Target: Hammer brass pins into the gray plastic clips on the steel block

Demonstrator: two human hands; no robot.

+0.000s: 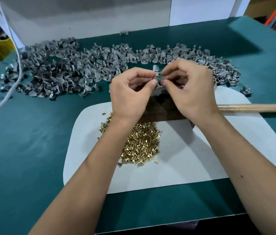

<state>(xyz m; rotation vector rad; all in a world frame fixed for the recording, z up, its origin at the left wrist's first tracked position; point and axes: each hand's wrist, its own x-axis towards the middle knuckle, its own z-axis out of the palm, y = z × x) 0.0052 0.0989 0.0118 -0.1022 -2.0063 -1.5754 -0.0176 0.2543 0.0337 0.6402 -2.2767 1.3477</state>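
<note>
Green table [32, 150]: both hands pinch gray clip [156, 69].

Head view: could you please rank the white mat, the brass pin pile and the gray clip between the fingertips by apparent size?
1. White mat
2. Brass pin pile
3. Gray clip, held farther from the camera, yet clearly smallest.

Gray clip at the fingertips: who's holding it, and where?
Both hands: left hand and right hand pinch the gray clip low down; its curved blade sticks up free.
</note>
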